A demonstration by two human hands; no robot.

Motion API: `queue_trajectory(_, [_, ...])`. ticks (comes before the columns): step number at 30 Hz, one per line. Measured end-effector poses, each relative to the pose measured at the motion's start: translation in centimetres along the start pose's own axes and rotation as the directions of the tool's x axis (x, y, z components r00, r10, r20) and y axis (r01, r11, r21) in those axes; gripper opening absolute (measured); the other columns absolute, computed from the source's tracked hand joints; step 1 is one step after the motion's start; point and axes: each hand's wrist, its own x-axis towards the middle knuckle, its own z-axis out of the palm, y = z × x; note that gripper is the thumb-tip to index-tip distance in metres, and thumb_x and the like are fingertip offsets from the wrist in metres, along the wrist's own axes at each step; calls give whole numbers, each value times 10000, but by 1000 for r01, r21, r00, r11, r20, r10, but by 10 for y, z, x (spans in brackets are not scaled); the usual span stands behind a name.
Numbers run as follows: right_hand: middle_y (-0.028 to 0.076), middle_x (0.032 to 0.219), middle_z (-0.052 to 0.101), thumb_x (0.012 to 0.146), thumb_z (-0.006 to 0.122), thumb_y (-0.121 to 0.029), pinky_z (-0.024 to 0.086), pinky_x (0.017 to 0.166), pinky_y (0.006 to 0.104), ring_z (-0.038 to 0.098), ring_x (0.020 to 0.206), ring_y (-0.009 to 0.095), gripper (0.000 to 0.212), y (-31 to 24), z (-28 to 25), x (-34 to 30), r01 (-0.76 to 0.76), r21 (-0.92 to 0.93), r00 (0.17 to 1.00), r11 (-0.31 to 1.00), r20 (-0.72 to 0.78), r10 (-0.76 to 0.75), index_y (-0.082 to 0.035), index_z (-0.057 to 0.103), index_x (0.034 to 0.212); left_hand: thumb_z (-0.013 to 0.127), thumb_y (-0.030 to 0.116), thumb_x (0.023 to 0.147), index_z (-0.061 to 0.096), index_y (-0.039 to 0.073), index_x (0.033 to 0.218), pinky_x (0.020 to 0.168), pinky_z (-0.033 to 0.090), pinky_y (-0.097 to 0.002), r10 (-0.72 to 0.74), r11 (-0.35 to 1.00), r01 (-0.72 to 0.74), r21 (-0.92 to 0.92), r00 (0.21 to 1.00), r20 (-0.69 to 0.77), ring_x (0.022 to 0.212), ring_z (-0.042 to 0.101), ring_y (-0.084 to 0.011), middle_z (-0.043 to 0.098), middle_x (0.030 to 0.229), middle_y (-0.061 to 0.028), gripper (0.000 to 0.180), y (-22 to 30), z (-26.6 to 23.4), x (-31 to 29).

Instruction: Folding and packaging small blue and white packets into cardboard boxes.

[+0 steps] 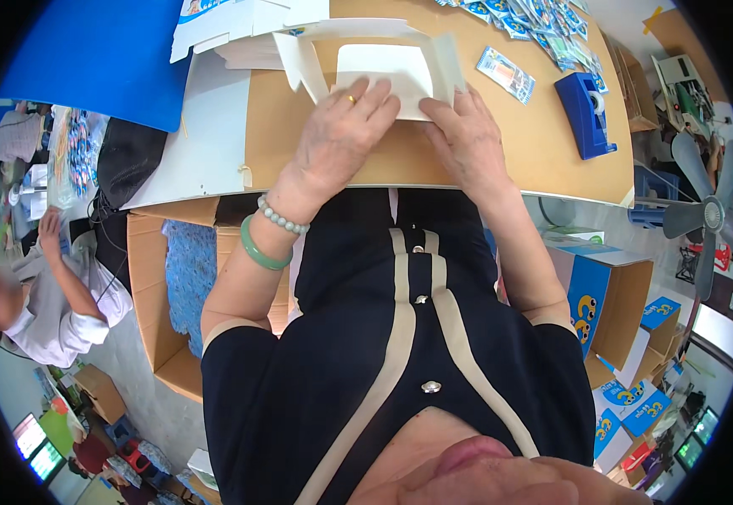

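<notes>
A small white cardboard carton (385,66) sits on the tan table, partly unfolded, its flaps standing up around the opening. At its near left part, my left hand (348,135) has bent fingers on the near edge. My right hand (469,141) holds the near right corner, thumb at the near side and fingers along the right wall. The undersides of both hands are hidden, as is part of the near wall. On my left wrist are a beaded bracelet (284,217) and a green bangle (263,248).
Flattened white cartons (248,25) are stacked at the far left by a blue board (97,59). To the right lie a single sachet (506,74), a pile of sachets (543,25) and a blue tape dispenser (581,114). Another person (63,286) sits left; a fan (710,215) stands right.
</notes>
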Motion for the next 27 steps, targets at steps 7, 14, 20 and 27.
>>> queue_trajectory(7, [167, 1363, 544, 928, 614, -127, 405, 1051, 359, 508, 1271, 260, 345, 12, -29, -2, -109, 741, 928, 662, -162, 335, -37, 613, 1260, 648, 33, 747, 634, 45, 1102, 742, 548, -362, 23, 997, -19, -68, 998, 59, 910, 686, -288, 683, 1047, -99, 356, 8, -21, 4])
queue_trajectory(14, [148, 1372, 539, 955, 590, -279, 408, 1029, 318, 512, 1258, 223, 529, -7, -29, 28, -360, 802, 900, 477, 163, 405, -23, 477, 1403, 657, 42, 773, 635, 53, 1049, 629, 511, -374, 27, 943, 109, -316, 917, 398, 738, 657, -278, 685, 895, -92, 277, 34, -52, 13])
queue_trajectory(20, [153, 1378, 531, 920, 640, -281, 389, 1037, 314, 491, 1276, 222, 624, 24, 2, 16, -568, 742, 788, 356, 366, 495, -27, 418, 1444, 656, 59, 814, 627, 51, 990, 588, 493, -368, 27, 905, 141, -401, 923, 384, 690, 636, -300, 663, 801, -105, 179, 33, -48, -3])
queue_trajectory(27, [132, 1301, 572, 890, 619, -124, 424, 991, 303, 541, 1188, 198, 586, 2, -24, 9, -362, 883, 894, 299, 238, 380, -25, 426, 1434, 647, 37, 795, 625, 50, 974, 597, 491, -379, 33, 901, 137, -412, 925, 380, 717, 649, -289, 664, 803, -79, 181, 30, -48, 0])
